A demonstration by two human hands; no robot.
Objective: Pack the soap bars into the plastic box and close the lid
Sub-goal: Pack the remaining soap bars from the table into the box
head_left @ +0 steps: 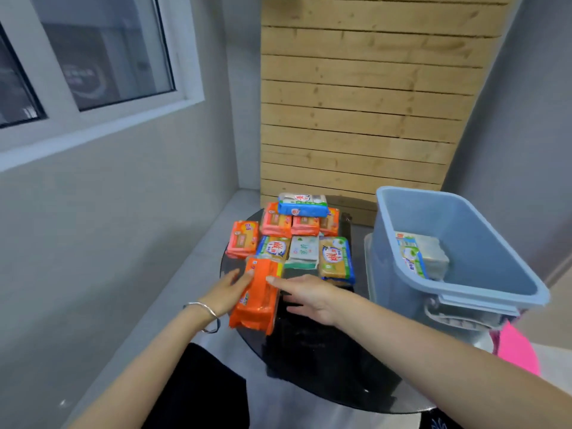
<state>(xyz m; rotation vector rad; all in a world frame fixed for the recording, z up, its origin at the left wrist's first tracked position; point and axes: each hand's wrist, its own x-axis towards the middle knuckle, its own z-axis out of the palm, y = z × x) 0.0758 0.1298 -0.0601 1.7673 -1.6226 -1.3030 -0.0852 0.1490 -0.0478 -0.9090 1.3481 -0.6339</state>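
**Packing station: room, table and hands**

We see first the room: grey walls, a white-framed window [93, 57] high above and left of the fingers, and a panel of pale wooden planks [365, 97] leaning against the far wall, well beyond the fingertips. Below it stands a round dark glass table [325, 351], its glossy top carrying everything else. To the right of the right-hand fingers, the blue plastic box [495, 252] sits open at the table's edge, tilted toward us, with one green-and-white soap bar [421, 255] lying inside on its floor. Something clear lies under the box; we cannot tell what it is. A pink object [517, 351] shows beneath the box's near corner.

Just beyond the fingertips lies the cluster of wrapped soap bars [297, 239], orange, green and blue packs touching one another, a blue pack stacked on top at the far end.

Our left hand [226, 294], a silver bracelet [205, 314] on its wrist, grips the orange soap pack [257, 298] from its left side. Our right hand [309, 297] has its fingers spread, the thumb tip touching the pack's right edge.
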